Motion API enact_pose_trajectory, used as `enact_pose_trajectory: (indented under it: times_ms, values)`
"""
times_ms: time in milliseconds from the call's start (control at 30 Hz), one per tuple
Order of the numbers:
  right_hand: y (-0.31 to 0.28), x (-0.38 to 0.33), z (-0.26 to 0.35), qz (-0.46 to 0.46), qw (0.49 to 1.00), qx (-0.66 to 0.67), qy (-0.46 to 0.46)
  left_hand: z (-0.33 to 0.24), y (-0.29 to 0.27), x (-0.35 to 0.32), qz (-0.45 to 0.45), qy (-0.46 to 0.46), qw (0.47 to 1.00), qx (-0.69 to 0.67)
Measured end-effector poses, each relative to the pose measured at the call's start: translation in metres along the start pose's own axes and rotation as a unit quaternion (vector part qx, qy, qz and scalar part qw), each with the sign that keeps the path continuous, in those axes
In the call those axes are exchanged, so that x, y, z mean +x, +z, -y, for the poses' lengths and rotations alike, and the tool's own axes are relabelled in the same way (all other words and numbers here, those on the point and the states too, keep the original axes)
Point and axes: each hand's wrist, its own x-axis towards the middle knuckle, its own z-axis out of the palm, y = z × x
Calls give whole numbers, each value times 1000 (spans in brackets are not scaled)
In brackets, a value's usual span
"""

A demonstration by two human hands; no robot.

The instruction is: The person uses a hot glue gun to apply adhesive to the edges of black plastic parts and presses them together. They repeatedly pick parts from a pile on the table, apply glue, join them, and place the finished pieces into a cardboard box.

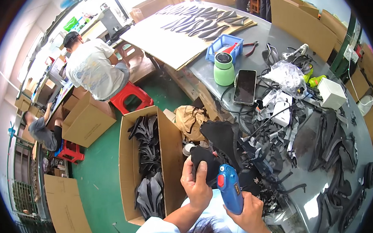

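Note:
My left hand (pixel 197 189) pinches a dark, rounded piece of soft-looking material (pixel 205 157) between thumb and fingers. My right hand (pixel 249 212) is wrapped round a blue handheld power tool (pixel 232 192) with a red button near its head. The tool's head is close to the right side of the dark piece; I cannot tell whether they touch. Beyond both hands, a larger black shaped piece (pixel 223 139) lies at the table's edge. To the left of my hands stands a cardboard box (pixel 167 157) holding many black curved pieces (pixel 150 195).
Black and grey scraps (pixel 274 133) cover the metal table (pixel 304 198). A green jar (pixel 224 70), a phone (pixel 244 88), a blue basket (pixel 224 46) and red-handled pliers (pixel 252 49) lie beyond. Two people sit at the left, one on a red stool (pixel 130 97).

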Motion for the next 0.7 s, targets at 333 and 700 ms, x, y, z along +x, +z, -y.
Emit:
enact_pose_trajectory:
  times_ms: [333,700]
  values:
    - [-7,8,8,3,1000,10,-14,13,-15,-9,60,78,991,94]
    - [-35,19,-3,-7,1000,1,-15,0,-34,5,252,24,929,270]
